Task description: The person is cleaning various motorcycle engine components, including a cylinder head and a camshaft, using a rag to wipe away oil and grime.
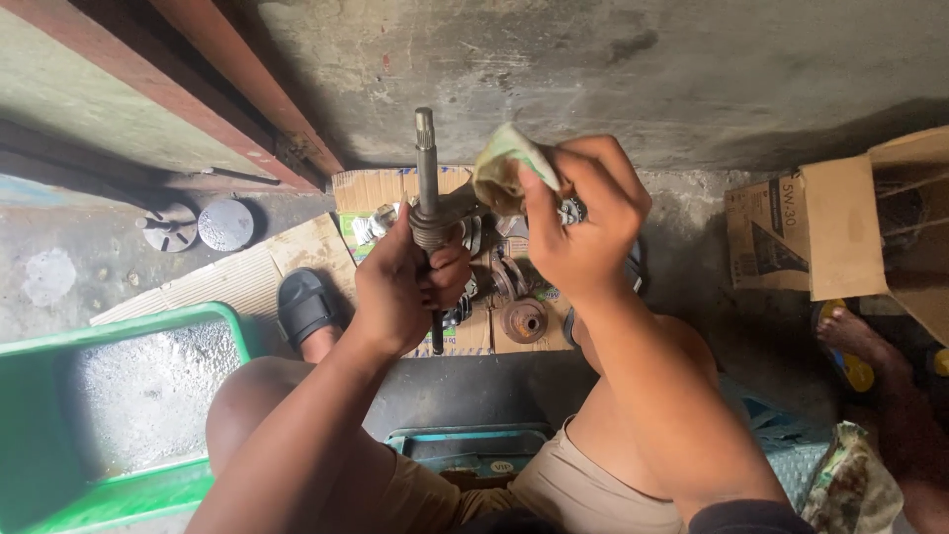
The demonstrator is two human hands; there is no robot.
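Note:
My left hand [405,287] grips a long grey metal shaft [427,168] upright, just below its wider collar; the splined top end points up and the thin lower end sticks out under my fist. My right hand [583,222] holds a pale green-and-cream rag [502,168] pressed against the collar of the shaft from the right. Both hands are raised above a piece of cardboard [306,247] on the floor where several metal parts lie, including a rusty round hub [524,321].
A green plastic tub [59,346] sits at the left. Two round metal discs [225,223] lie by the wall. An open cardboard box [840,227] stands at the right, with another person's foot [855,341] beside it. My sandalled foot [304,309] rests on the cardboard.

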